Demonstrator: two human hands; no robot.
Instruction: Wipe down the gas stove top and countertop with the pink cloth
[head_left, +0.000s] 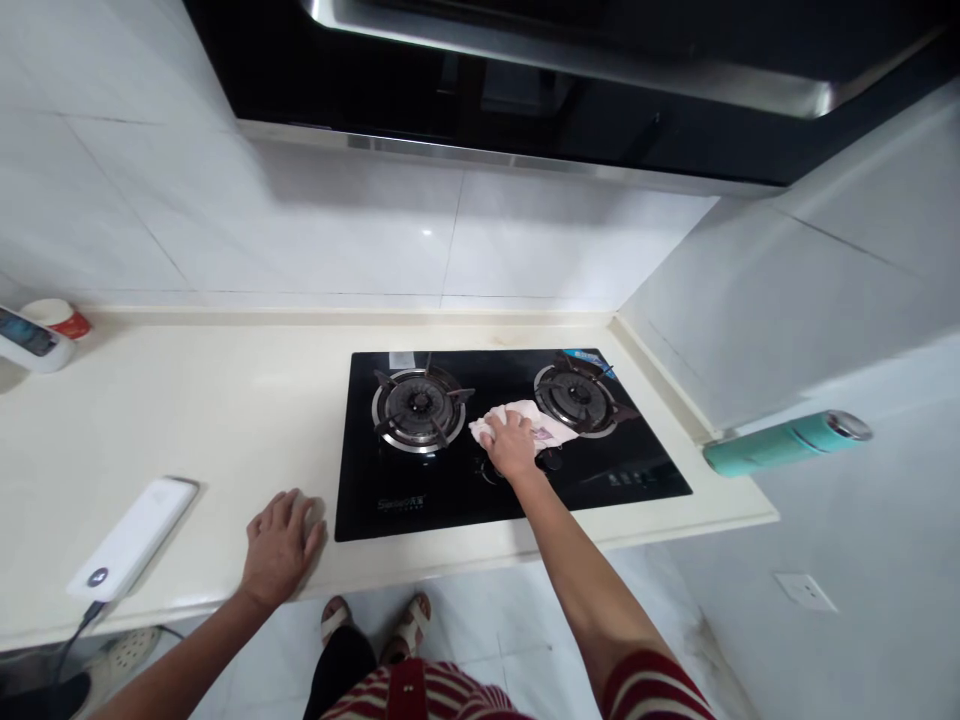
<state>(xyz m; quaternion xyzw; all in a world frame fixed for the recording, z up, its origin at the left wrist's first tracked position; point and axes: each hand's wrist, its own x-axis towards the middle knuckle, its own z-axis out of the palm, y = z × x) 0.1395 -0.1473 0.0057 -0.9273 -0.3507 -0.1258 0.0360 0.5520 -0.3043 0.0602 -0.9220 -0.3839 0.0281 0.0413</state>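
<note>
A black glass gas stove [450,490] with two burners is set into the cream countertop. Between the left burner [420,405] and the right burner [579,395], my right hand [511,442] presses a pale pink cloth [553,428] against the glass, with the fingers curled over it. Part of the cloth is hidden under that hand. A dark control knob [550,459] shows just below the cloth. My left hand [279,540] rests on the countertop [225,430], left of the stove, with its fingers spread and nothing held.
A white power bank-like device [135,540] with a cable lies at the left. Farther back are a red and white paper cup [56,318] and a white device [34,342]. A teal bottle [784,443] stands at the right corner. A black range hood [525,90] overhangs the stove.
</note>
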